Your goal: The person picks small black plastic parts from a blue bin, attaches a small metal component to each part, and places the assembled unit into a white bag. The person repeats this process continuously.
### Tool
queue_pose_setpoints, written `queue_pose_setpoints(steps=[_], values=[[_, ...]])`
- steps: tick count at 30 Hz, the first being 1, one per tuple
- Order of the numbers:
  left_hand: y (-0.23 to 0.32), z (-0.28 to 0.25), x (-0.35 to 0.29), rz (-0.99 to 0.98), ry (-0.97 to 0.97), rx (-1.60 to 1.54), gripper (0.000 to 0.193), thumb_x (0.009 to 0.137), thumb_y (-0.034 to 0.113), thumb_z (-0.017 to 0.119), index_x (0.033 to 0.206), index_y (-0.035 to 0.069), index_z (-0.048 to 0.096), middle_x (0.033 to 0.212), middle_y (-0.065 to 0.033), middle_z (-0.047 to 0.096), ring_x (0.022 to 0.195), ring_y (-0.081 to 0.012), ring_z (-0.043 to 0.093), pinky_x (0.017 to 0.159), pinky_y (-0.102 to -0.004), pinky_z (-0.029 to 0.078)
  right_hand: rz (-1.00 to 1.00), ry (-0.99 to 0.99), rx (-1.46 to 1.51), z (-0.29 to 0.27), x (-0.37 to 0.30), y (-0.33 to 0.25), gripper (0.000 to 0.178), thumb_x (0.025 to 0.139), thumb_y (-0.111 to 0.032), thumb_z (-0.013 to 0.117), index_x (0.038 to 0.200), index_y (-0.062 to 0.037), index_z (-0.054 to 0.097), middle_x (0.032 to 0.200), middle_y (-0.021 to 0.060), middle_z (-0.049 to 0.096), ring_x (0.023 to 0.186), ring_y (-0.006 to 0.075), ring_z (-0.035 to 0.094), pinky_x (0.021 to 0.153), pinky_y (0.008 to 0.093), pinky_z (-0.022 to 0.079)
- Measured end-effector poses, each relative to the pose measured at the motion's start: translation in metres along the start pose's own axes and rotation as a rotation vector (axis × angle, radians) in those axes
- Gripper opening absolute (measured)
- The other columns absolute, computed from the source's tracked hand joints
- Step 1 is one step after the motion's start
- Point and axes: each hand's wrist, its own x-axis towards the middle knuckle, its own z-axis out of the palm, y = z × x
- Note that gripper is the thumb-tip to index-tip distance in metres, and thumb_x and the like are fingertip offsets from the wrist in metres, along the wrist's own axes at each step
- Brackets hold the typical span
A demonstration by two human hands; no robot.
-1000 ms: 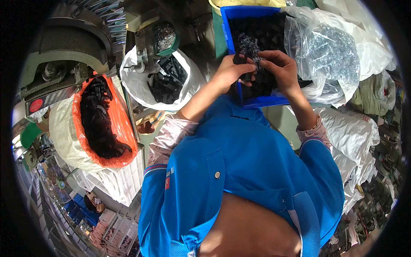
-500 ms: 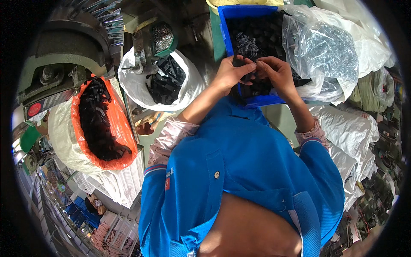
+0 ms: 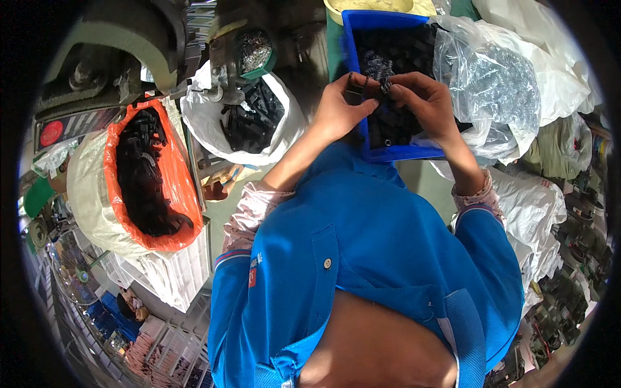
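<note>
My left hand (image 3: 344, 107) is over the left side of a blue bin (image 3: 352, 48), its fingers closed around a small black plastic part (image 3: 354, 92). Across from it, my right hand (image 3: 427, 103) has thumb and fingertips pinched together at the near edge of a small heap of metal coil springs (image 3: 376, 66). Whatever lies in that pinch is too small to make out. The heap rests on many black parts (image 3: 407, 48) inside the bin. Both hands are close together, with a narrow gap between their fingertips.
A clear plastic bag of springs (image 3: 501, 84) lies over the bin's right side. Leftward stand a white bag of black parts (image 3: 294, 126) and an orange-lined sack (image 3: 187, 223). A dark machine (image 3: 110, 77) rises at far left, near a green cup of small metal pieces (image 3: 262, 68).
My hands have moved slightly apart. The left hand has turned, showing the black part more clearly, while the right fingertips have moved up to the springs.
</note>
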Motion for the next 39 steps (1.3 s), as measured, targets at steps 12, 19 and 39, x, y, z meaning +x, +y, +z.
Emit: queue_pose_setpoints(steps=[12, 19, 39], values=[[0.004, -0.001, -0.005, -0.029, 0.044, -0.119, 0.031, 0.073, 0.003, 0.074, 0.101, 0.002, 0.06, 0.094, -0.0059, 0.063, 0.087, -0.011, 0.059, 0.079, -0.0252, 0.048, -0.514, -0.021, -0.545, 0.01, 0.006, -0.005, 0.021, 0.082, -0.004, 0.064, 0.104, -0.0028, 0.066, 0.084, 0.0103, 0.063, 0.075, 0.0198, 0.063, 0.067, 0.0256, 0.048], [0.015, -0.006, -0.008, 0.137, 0.102, -0.058, 0.036, 0.076, 0.002, 0.072, 0.109, 0.005, 0.058, 0.098, -0.003, 0.06, 0.09, -0.0102, 0.056, 0.079, -0.0223, 0.046, 0.058, -0.108, 0.265, 0.011, 0.011, -0.001, 0.032, 0.093, -0.019, 0.057, 0.115, 0.0041, 0.056, 0.103, 0.0113, 0.064, 0.091, 0.0173, 0.063, 0.077, 0.028, 0.053], [0.005, -0.029, -0.005, 0.335, 0.218, 0.351, 0.01, 0.074, -0.002, 0.068, 0.081, 0.001, 0.061, 0.085, -0.0093, 0.064, 0.079, -0.017, 0.063, 0.069, -0.0287, 0.049, 0.216, -0.036, 0.47, 0.025, 0.012, 0.021, 0.028, 0.09, -0.01, 0.058, 0.114, 0.0047, 0.057, 0.102, 0.0086, 0.063, 0.089, 0.0135, 0.061, 0.079, 0.0251, 0.05]])
